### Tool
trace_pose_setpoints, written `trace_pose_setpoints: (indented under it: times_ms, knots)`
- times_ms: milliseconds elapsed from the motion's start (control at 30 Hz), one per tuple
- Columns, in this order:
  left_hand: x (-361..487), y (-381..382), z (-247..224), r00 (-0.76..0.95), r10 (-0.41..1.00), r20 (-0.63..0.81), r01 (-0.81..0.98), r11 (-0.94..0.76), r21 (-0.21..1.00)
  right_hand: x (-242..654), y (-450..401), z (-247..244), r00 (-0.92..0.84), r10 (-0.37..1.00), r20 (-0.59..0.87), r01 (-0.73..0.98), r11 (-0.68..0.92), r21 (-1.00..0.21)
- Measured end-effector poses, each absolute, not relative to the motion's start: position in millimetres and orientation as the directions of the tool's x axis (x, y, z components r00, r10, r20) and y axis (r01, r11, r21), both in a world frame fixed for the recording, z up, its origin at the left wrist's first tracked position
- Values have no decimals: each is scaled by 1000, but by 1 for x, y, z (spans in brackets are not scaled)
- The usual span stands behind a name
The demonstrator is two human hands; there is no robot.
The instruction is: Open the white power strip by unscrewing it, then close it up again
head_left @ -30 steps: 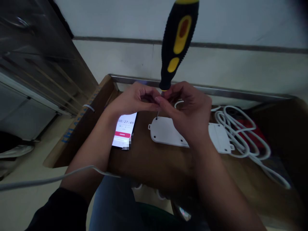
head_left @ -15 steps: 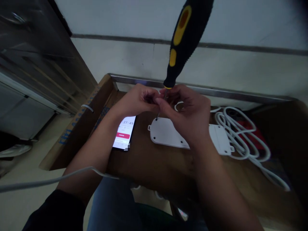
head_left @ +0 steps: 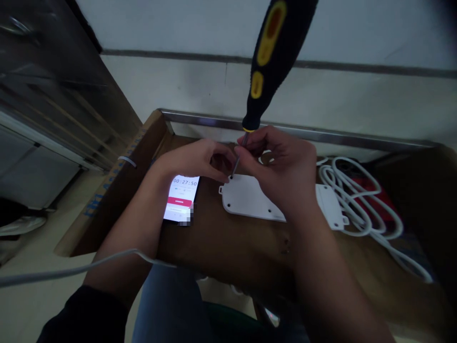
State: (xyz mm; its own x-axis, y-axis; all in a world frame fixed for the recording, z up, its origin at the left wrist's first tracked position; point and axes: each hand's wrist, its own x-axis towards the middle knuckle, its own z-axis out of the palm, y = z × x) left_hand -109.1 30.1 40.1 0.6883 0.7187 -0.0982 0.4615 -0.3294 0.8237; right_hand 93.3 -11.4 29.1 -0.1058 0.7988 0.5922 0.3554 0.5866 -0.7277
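Me: right hand (head_left: 280,166) pinching screwdriver (head_left: 266,62), tip in corner screw hole (head_left: 231,177) of white power strip (head_left: 250,202) | left hand (head_left: 193,159) half-curled beside shaft, contact unclear | next: turn screw

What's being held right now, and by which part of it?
The right hand pinches a screwdriver by its metal shaft, just below the handle. The left hand is curled close beside the shaft and seems to hold nothing.

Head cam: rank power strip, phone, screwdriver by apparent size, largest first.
1 (tie). White power strip and screwdriver: they look alike; the screwdriver is nearer the camera and cut off by the frame, so unsure.
2. Phone, smallest.
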Motion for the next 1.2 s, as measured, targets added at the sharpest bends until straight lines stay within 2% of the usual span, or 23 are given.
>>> trace_pose_setpoints:
  times_ms: [167,500,567,733,800,1200]
  knots:
    - [-107,31,34,667,716,-205,612,-370,699,93,-12,29,-134,799,586,373,588,-717]
    - [-105,30,30,675,708,-207,599,-361,715,94,-13,29,-192,783,591,376,615,-693]
    - [-105,30,31,691,700,-182,567,-368,737,94,-13,28,-189,784,591,368,614,-698]
    - [-105,29,35,706,706,56,355,-421,835,93,-12,31,-174,773,610,392,623,-677]
    - [-104,29,37,698,709,99,324,-435,840,94,-11,31,-153,773,616,400,619,-676]
    - [-95,27,34,595,798,97,354,-369,860,93,-11,23,-65,776,627,341,608,-717]
